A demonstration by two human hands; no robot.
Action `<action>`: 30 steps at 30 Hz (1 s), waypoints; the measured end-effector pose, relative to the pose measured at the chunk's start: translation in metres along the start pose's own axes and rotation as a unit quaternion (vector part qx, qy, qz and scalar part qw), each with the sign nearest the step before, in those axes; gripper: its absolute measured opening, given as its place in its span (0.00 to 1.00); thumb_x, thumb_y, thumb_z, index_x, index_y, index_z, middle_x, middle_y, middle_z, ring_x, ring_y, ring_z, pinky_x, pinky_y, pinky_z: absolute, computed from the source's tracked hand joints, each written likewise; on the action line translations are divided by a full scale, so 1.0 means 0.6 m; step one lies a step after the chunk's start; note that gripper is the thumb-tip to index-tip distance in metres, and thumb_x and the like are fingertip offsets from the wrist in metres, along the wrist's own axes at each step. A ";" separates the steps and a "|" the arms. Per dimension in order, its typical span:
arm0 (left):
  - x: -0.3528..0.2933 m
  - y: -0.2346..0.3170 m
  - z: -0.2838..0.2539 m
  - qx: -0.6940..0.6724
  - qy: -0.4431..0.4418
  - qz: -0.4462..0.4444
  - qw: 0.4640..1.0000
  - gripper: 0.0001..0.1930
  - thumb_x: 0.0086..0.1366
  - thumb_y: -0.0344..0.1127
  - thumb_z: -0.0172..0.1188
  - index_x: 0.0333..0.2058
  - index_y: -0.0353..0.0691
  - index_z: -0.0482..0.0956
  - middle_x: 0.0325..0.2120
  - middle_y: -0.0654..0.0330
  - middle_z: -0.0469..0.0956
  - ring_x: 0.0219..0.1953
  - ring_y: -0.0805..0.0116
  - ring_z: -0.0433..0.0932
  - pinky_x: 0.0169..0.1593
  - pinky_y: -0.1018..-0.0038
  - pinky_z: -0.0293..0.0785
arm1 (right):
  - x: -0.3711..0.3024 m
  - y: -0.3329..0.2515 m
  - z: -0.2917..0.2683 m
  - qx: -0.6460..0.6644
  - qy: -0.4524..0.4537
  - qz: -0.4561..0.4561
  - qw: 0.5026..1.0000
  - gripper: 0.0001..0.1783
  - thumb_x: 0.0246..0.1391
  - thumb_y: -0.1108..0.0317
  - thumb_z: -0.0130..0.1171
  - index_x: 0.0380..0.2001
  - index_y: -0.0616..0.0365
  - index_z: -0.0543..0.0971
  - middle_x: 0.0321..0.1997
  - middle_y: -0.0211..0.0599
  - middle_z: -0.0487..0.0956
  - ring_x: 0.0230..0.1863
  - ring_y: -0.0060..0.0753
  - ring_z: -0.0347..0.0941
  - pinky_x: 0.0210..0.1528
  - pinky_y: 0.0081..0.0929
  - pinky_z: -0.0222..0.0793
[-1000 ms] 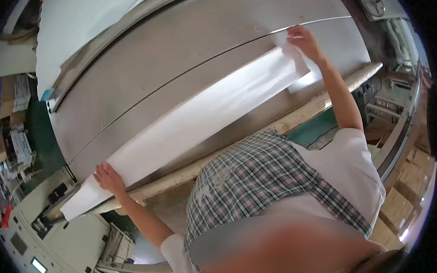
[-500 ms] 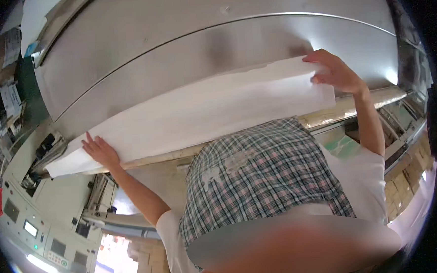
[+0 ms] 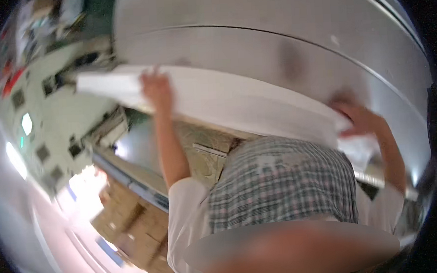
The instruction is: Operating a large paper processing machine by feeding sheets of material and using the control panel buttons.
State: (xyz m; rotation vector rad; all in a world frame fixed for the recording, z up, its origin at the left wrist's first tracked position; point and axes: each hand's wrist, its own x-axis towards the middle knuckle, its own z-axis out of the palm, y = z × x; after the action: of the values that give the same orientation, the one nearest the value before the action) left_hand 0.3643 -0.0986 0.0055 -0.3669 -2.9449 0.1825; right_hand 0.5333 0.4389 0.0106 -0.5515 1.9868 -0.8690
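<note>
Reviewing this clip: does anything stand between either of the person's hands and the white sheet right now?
Nothing visible does. The left hand lies over the white sheet toward its left end, and the right hand is at its right end; motion blur hides the exact finger contact.

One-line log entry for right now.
left hand: on white strip | right hand: at strip's right end, grip blurred | strip: along metal surface

Left hand palm-down, right hand curved
</note>
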 end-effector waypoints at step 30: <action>-0.090 0.287 -0.042 -0.188 -0.092 0.146 0.967 0.28 0.52 0.63 0.47 0.42 0.47 0.73 0.45 0.56 0.68 0.56 0.53 0.57 0.57 0.40 0.35 | 0.319 -0.108 0.105 0.281 0.260 -0.042 0.923 0.16 0.53 0.59 0.50 0.35 0.64 0.71 0.24 0.37 0.74 0.21 0.25 0.70 0.23 0.24 0.67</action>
State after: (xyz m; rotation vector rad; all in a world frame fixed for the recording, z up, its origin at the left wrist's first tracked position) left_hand 0.4604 0.0561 -0.0021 -0.8811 -3.0839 -0.3318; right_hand 0.4906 0.2472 -0.0682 -0.0678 2.0299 -1.7031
